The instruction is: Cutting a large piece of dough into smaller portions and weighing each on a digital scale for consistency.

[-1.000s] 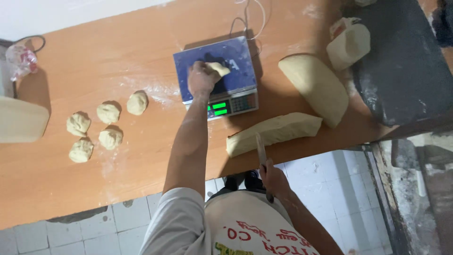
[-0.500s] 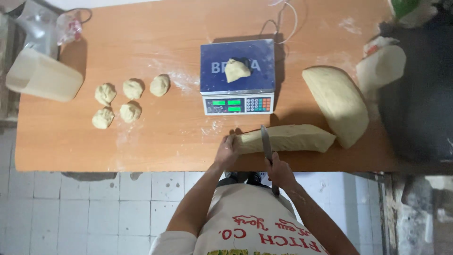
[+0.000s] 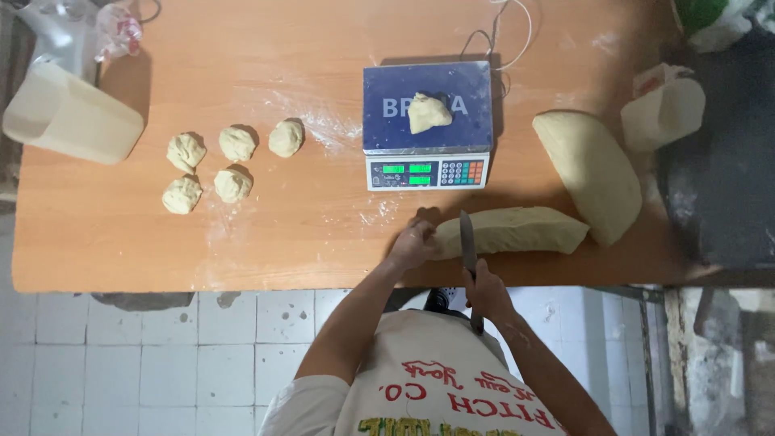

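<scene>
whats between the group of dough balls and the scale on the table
In the head view, nothing solid: between the dough balls and the scale there is only bare wooden table with a dusting of flour.

Five dough balls (image 3: 214,165); scale (image 3: 426,125); beige tub (image 3: 71,113)

Left hand (image 3: 413,242) low centre of the frame, fingers curled and pressed down, forearm running down-left to a bent elbow. Right hand (image 3: 485,295) just right of it and lower, fist closed, forearm slanting to lower right.
</scene>
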